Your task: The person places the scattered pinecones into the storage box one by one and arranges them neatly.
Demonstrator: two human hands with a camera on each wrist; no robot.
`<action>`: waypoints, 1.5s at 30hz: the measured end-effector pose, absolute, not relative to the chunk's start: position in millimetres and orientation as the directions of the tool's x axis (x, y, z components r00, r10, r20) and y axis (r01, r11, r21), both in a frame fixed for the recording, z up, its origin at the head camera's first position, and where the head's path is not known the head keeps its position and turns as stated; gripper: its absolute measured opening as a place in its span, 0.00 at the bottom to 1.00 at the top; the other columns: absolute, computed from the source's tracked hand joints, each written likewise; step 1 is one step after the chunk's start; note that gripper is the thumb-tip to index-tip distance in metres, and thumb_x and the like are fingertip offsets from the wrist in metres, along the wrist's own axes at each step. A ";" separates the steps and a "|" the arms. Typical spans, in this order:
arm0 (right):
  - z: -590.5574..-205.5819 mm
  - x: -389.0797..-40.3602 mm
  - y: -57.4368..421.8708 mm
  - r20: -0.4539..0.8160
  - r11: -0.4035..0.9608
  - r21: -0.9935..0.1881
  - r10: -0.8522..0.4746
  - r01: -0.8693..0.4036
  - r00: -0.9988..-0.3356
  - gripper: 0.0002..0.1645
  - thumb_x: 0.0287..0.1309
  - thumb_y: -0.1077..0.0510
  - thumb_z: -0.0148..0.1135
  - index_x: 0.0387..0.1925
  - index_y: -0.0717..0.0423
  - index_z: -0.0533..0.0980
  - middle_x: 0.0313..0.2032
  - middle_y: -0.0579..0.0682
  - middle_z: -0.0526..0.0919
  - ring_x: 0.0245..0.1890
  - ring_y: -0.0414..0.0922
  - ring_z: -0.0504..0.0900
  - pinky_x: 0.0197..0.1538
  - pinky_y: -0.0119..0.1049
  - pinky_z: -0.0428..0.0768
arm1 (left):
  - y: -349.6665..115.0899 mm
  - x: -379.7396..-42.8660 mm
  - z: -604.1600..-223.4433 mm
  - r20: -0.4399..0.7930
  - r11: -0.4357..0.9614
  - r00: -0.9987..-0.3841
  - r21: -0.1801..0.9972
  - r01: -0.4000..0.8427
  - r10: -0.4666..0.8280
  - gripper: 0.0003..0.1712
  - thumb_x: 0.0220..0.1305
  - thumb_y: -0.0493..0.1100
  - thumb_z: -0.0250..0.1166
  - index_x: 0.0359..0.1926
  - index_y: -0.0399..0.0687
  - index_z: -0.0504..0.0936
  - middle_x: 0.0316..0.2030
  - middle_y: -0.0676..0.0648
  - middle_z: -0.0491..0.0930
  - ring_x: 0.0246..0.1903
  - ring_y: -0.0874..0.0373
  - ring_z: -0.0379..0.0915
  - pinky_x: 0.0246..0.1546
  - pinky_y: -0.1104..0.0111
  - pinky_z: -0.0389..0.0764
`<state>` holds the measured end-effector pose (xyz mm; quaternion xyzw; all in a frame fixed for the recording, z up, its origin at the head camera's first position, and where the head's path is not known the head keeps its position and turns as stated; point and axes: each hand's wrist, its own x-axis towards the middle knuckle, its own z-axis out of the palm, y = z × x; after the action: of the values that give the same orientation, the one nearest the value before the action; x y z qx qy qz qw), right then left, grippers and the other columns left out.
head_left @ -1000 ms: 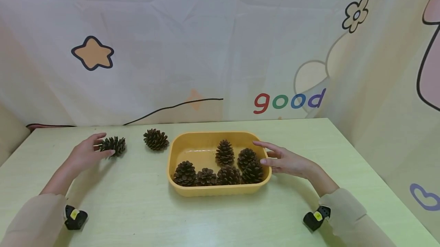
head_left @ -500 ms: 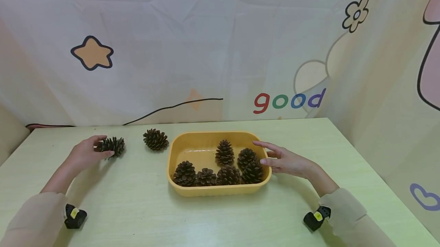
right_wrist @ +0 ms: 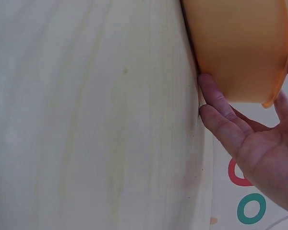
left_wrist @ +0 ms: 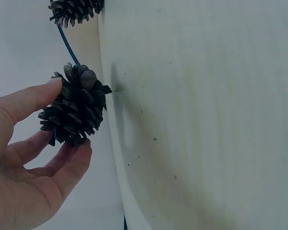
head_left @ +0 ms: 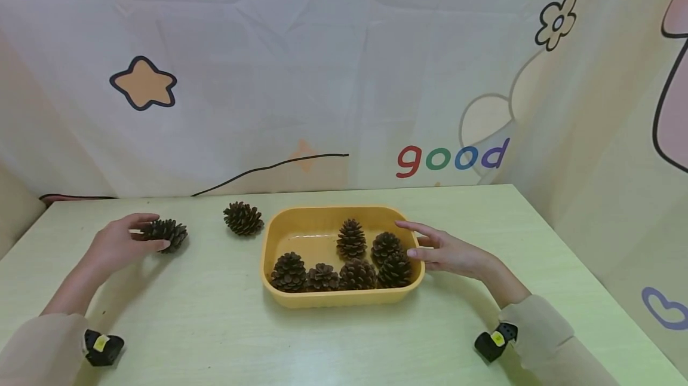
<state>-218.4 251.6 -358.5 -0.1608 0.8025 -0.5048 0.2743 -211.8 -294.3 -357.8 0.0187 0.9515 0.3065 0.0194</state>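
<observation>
On the left of the table, my left hand (head_left: 117, 247) holds a brown pine cone (head_left: 168, 234) between thumb and fingertips. The left wrist view shows this pine cone (left_wrist: 77, 108) from the side, with the thumb on one side and fingers on the other. A second pine cone (head_left: 243, 218) lies farther right near the back edge. My right hand (head_left: 450, 253) rests at the right end of a yellow plastic tub (head_left: 335, 297). Its index finger and thumb reach over the rim, and other fingers touch the outer wall (right_wrist: 240, 52), fairly straight.
Several pine cones, one of them upright (head_left: 352, 239), sit inside the tub, mostly along its near and right sides. A printed cloth (head_left: 242, 75) hangs behind the pale table (head_left: 215, 338). Black wrist cameras (head_left: 104, 348) sit at both sleeves.
My left hand has shifted left and slightly toward me, and the pine cone in it has moved along. The right hand and the tub have stayed in place.
</observation>
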 end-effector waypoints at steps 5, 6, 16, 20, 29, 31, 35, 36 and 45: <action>-358.3 -218.3 251.8 -0.275 0.440 -0.898 -0.536 0.013 -0.799 0.41 0.60 0.50 0.56 0.70 0.47 0.48 0.69 0.60 0.40 0.65 0.65 0.51 0.55 0.51 0.71 | -292.2 -203.8 -356.8 0.001 0.785 -1.000 0.619 0.025 0.031 0.45 0.54 0.58 0.64 0.63 0.34 0.61 0.56 0.26 0.63 0.52 0.32 0.64 0.41 0.47 0.71; -358.3 -218.4 251.7 -0.275 0.439 -0.898 -0.536 0.014 -0.798 0.41 0.60 0.50 0.56 0.70 0.47 0.48 0.69 0.60 0.41 0.64 0.65 0.52 0.55 0.51 0.71 | -291.3 -202.1 -356.5 0.009 0.783 -1.000 0.621 0.029 0.030 0.45 0.53 0.58 0.65 0.63 0.34 0.61 0.56 0.26 0.64 0.52 0.32 0.64 0.42 0.47 0.71; -359.0 -218.6 251.7 -0.282 0.442 -0.897 -0.526 0.026 -0.802 0.42 0.60 0.50 0.57 0.70 0.46 0.49 0.69 0.61 0.42 0.64 0.65 0.53 0.55 0.49 0.72 | -280.4 -186.9 -351.2 0.095 0.755 -0.995 0.650 0.082 0.026 0.41 0.55 0.55 0.65 0.63 0.37 0.63 0.57 0.29 0.65 0.52 0.33 0.64 0.41 0.45 0.70; -359.2 -218.5 251.5 -0.283 0.445 -0.895 -0.523 0.025 -0.804 0.42 0.60 0.49 0.57 0.70 0.46 0.49 0.69 0.61 0.42 0.64 0.65 0.53 0.55 0.49 0.72 | -276.1 -181.4 -348.1 0.111 0.737 -0.994 0.670 0.090 0.021 0.41 0.55 0.55 0.65 0.64 0.38 0.62 0.58 0.29 0.64 0.53 0.33 0.63 0.41 0.44 0.70; -359.1 -218.1 252.2 -0.283 0.450 -0.893 -0.519 0.023 -0.807 0.41 0.60 0.50 0.57 0.70 0.46 0.49 0.69 0.60 0.41 0.64 0.65 0.53 0.55 0.49 0.72 | -261.2 -170.8 -342.0 0.152 0.704 -0.988 0.699 0.123 0.022 0.40 0.55 0.55 0.65 0.64 0.43 0.63 0.59 0.32 0.65 0.53 0.34 0.64 0.42 0.46 0.74; -359.0 -217.9 252.3 -0.284 0.452 -0.892 -0.517 0.025 -0.808 0.41 0.60 0.50 0.57 0.70 0.46 0.49 0.69 0.60 0.41 0.64 0.65 0.53 0.55 0.49 0.72 | -255.9 -168.9 -340.5 0.168 0.701 -0.985 0.699 0.141 0.030 0.39 0.55 0.54 0.66 0.64 0.44 0.64 0.58 0.32 0.66 0.53 0.35 0.65 0.42 0.46 0.74; -359.4 -218.0 252.4 -0.282 0.446 -0.895 -0.520 0.025 -0.806 0.41 0.60 0.50 0.57 0.70 0.46 0.49 0.69 0.60 0.41 0.64 0.65 0.53 0.55 0.49 0.72 | -245.7 -165.5 -336.8 0.196 0.692 -0.979 0.701 0.173 0.046 0.38 0.54 0.52 0.66 0.64 0.45 0.65 0.57 0.32 0.67 0.51 0.34 0.66 0.41 0.46 0.75; -359.6 -218.1 252.5 -0.282 0.444 -0.896 -0.523 0.026 -0.805 0.41 0.60 0.50 0.57 0.70 0.46 0.49 0.69 0.61 0.42 0.64 0.64 0.54 0.55 0.48 0.73 | -243.2 -164.6 -335.7 0.199 0.689 -0.979 0.703 0.176 0.048 0.38 0.54 0.52 0.67 0.64 0.45 0.65 0.57 0.33 0.67 0.51 0.34 0.67 0.41 0.46 0.76; -360.6 -219.3 252.7 -0.281 0.440 -0.898 -0.531 0.023 -0.799 0.41 0.60 0.50 0.56 0.70 0.45 0.49 0.69 0.61 0.42 0.64 0.64 0.55 0.54 0.48 0.73 | -220.1 -160.8 -329.5 0.247 0.643 -0.966 0.728 0.239 0.080 0.36 0.52 0.49 0.68 0.62 0.46 0.68 0.56 0.38 0.69 0.49 0.44 0.70 0.46 0.70 0.76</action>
<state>-219.3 252.7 -360.6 -0.1583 0.8031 -0.5047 0.2744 -160.8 -220.1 -329.5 0.0885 0.9011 0.4133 -0.0965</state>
